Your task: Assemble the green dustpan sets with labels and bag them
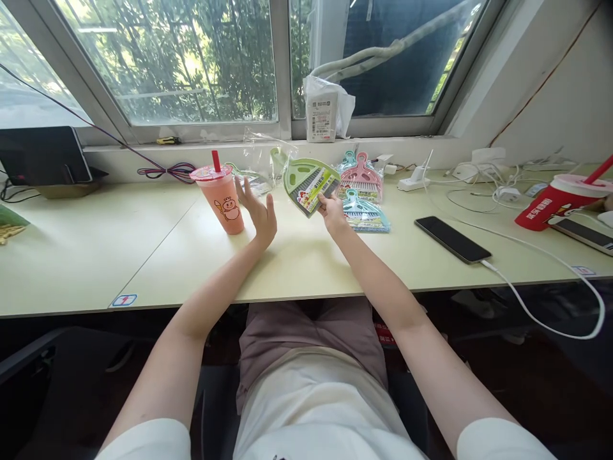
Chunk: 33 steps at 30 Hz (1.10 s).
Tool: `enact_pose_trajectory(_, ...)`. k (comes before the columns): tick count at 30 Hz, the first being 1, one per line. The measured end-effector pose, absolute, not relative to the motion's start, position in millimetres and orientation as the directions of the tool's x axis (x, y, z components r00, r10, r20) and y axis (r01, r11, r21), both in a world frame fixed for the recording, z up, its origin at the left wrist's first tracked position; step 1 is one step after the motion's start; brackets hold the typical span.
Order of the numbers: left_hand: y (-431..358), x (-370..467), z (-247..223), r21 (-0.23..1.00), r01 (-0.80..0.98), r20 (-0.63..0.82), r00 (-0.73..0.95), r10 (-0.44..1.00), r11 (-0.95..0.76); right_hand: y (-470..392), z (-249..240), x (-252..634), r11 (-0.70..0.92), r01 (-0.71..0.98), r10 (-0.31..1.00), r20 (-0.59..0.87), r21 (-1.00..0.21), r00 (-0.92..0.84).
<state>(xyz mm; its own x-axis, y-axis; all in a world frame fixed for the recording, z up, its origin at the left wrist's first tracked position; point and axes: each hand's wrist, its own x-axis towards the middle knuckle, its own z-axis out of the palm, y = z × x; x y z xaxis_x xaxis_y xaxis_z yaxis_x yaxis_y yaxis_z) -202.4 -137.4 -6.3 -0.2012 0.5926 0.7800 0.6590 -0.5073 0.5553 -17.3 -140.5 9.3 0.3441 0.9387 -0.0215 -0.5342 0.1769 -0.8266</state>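
My right hand (332, 212) pinches the lower right edge of a green dustpan and brush set (309, 185), tilted above the desk with its handle up and to the left. It carries a printed label, and clear plastic hangs around the handle. Beside the pink tumbler (223, 204) with a red straw, my left hand (259, 214) is raised, fingers spread, holding nothing; I cannot tell whether it touches the cup. Right of the dustpan lie a pink dustpan and brush set (363, 176) and a blue one (364, 214), both wrapped. Another green wrapped set (251, 179) lies behind my left hand.
A black phone (453, 238) with a white cable lies on the pale desk (158, 268). To its right are a red cup (550, 207) and tangled cables. A power strip (414, 182) sits behind. A tablet (45, 156) stands at left, and a bagged box (323, 115) on the sill.
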Motion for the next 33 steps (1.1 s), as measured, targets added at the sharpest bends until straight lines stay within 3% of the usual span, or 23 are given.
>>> enact_pose_trajectory(2, -133.8, -199.8, -10.7, 0.665, 0.582, 0.715, -0.313, 0.625, -0.468, -137.9, 7.4, -18.1, 0.205, -0.583, 0.928, -0.032, -0.786, 0.37)
enact_pose_trajectory(4, -128.3, -196.6, -12.6, 0.786, 0.47, 0.579, -0.328, 0.747, -0.403, -135.3, 6.3, -17.8, 0.217, -0.602, 0.924, -0.037, -0.768, 0.38)
enact_pose_trajectory(7, -119.9, -193.2, -8.4, 0.934, 0.218, 0.32, -0.157, 0.934, -0.283, -133.1, 7.8, -15.9, 0.208, -0.601, 0.935, -0.023, -0.771, 0.353)
enact_pose_trajectory(9, -115.6, -194.4, -2.6, 0.965, 0.065, 0.257, -0.051, 0.965, -0.254, -133.0, 10.1, -14.6, 0.18, -0.583, 0.95, -0.014, -0.792, 0.312)
enact_pose_trajectory(12, -112.5, -200.8, 3.3, 0.959, -0.02, 0.279, -0.111, 0.954, -0.283, -134.4, 12.5, -15.2, 0.146, -0.497, 0.96, 0.001, -0.856, 0.281)
enact_pose_trajectory(17, -114.6, -205.2, -2.9, 0.968, 0.026, 0.25, -0.205, 0.946, -0.25, -136.8, 10.0, -22.5, 0.137, -0.37, 0.945, 0.009, -0.919, 0.326)
enact_pose_trajectory(22, -118.2, -198.1, -6.2, 0.973, -0.085, 0.206, -0.077, 0.975, -0.213, -136.7, 9.4, -21.7, 0.123, -0.363, 0.945, -0.003, -0.924, 0.327)
enact_pose_trajectory(28, -119.7, -196.8, -2.6, 0.973, -0.139, 0.199, 0.082, 0.977, -0.187, -133.2, 8.3, -18.4, 0.232, -0.421, 0.938, 0.088, -0.877, 0.334)
enact_pose_trajectory(33, -119.0, -200.7, -0.8, 0.929, -0.162, 0.321, -0.098, 0.942, -0.333, -119.3, -4.7, -12.9, 0.306, -0.393, 0.906, 0.138, -0.867, 0.401)
